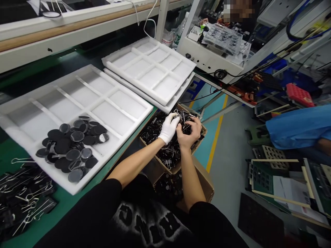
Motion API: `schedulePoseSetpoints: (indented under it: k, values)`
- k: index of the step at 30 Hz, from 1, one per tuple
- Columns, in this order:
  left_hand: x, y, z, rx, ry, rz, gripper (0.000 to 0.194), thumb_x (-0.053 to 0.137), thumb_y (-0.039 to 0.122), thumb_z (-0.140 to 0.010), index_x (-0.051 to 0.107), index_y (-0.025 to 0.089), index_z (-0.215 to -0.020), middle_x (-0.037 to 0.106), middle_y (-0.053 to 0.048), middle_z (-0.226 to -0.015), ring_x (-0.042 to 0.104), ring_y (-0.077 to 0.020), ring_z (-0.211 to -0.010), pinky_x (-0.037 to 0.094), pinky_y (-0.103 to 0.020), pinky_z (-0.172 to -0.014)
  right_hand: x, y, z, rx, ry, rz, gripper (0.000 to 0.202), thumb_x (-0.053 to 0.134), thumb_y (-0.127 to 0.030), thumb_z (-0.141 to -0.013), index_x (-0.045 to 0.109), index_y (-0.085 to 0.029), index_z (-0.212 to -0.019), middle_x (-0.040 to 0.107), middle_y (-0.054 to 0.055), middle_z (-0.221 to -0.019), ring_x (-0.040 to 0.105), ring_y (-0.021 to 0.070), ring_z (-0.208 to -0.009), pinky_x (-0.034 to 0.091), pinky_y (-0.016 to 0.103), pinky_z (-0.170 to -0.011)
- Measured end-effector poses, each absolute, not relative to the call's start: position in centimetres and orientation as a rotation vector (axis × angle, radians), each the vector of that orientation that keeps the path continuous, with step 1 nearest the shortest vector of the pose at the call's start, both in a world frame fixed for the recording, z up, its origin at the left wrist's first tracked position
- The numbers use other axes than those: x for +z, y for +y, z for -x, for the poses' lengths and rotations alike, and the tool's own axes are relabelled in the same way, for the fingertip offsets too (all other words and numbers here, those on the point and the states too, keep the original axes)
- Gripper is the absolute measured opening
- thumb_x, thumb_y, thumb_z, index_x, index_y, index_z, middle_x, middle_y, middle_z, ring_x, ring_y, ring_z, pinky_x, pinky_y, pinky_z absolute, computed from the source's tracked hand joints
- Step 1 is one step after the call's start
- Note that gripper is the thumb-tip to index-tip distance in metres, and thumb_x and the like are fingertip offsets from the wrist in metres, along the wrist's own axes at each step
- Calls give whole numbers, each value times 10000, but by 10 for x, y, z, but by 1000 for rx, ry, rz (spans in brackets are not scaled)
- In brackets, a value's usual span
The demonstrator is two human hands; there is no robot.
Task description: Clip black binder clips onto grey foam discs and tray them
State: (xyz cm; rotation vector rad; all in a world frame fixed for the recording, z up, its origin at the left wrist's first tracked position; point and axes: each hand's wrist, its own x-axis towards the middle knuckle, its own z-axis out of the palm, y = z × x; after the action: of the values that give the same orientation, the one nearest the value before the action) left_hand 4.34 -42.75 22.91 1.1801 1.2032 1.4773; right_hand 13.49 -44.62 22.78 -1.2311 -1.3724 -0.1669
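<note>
My left hand point(169, 128), in a white glove, is over a cardboard box point(175, 169) full of black binder clips point(168, 151). Its fingers are pinched at a clip with silver wire handles point(177, 112). My bare right hand point(190, 132) is close beside it over the same box, fingers curled toward the clips; whether it holds one is too small to tell. To the left, a white foam tray point(113, 151) with compartments holds a heap of round black and clear discs point(77, 136).
A second white foam tray point(157, 86) lies stacked behind. More binder clips point(26, 199) are piled at the lower left. Another open box point(207, 177) stands below the first. At the right are a person's blue garment point(297, 125) and racks with a red tray point(300, 94).
</note>
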Motion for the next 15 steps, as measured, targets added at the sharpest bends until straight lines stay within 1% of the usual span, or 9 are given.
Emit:
schedulePoseSetpoints:
  k: [3,7,9,11,15]
  values:
    - [253,-427,-45,1558,1090,-1197,109,561,248,-986,658,215,-1024,707,-35,-1101,641,-193,-1095,518,-323,-1046,254,-448,-137,-243,-1385,1208,210,642,-449,-806,615,-253,-878,694,116,-1161,662,356,-1230,495,626,-1104]
    - [285,-422,-46,1673,860,-1135,84,561,265,-979,626,213,-990,660,-29,-980,629,-190,-979,543,-348,-992,293,-447,-137,-314,-1436,1126,197,681,-418,-781,619,-256,-874,686,104,-1164,644,369,-1254,471,657,-1112]
    - [294,-419,-45,1710,788,-1094,77,570,276,-972,616,214,-982,633,-25,-942,615,-186,-930,550,-355,-962,304,-445,-135,-330,-1449,1073,197,692,-408,-777,625,-254,-880,683,102,-1173,631,372,-1274,469,654,-1111]
    - [295,-417,-42,1737,778,-1067,74,574,271,-967,617,212,-981,631,-27,-947,613,-186,-929,547,-365,-976,306,-442,-130,-329,-1447,1043,198,690,-408,-778,627,-251,-882,684,101,-1166,635,366,-1261,480,642,-1101]
    - [282,-420,-30,1748,872,-1011,90,576,267,-966,634,204,-990,665,-38,-1008,626,-192,-1002,522,-392,-1061,293,-441,-116,-282,-1452,1076,190,666,-412,-781,614,-249,-862,691,98,-1128,658,357,-1205,508,627,-1068]
